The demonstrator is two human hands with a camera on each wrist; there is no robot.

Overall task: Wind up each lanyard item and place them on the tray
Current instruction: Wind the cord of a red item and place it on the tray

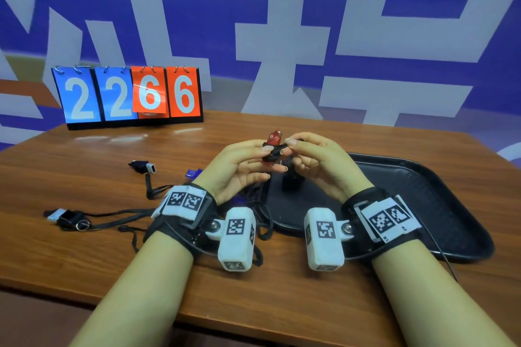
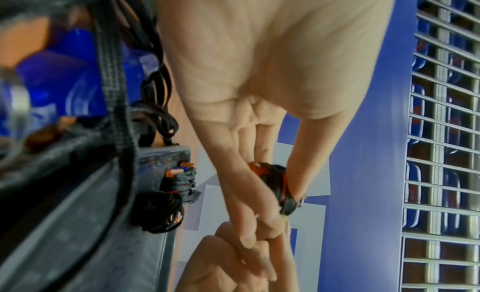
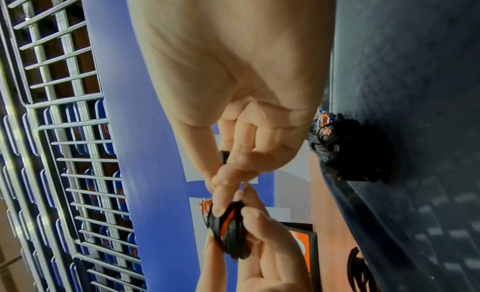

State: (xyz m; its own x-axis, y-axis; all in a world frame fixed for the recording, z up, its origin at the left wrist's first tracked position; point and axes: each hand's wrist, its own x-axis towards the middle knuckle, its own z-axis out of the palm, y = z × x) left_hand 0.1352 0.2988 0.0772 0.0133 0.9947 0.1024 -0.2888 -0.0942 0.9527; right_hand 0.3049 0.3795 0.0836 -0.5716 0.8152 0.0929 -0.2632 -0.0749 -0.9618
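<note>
Both hands hold a small red lanyard item [image 1: 273, 149] above the table, just left of the black tray [image 1: 408, 194]. Black cord is wound around its middle [image 2: 275, 181] [image 3: 231, 228]. My left hand [image 1: 270, 159] [image 2: 272, 204] grips the red body between thumb and fingers. My right hand [image 1: 289, 148] [image 3: 226, 193] pinches the black cord against the top of the winding. Two wound bundles [image 1: 291, 183] [image 2: 179, 181] [image 3: 342, 148] lie on the tray near its left end. Unwound lanyard items lie on the table to the left, one [image 1: 142, 167] farther back and one [image 1: 70, 217] nearer.
A blue piece [image 1: 194, 172] shows behind my left wrist, among loose black cords [image 1: 135, 217] trailing across the table. A flip scoreboard [image 1: 127, 96] stands at the back left. The table's front edge [image 1: 253, 327] runs under my forearms.
</note>
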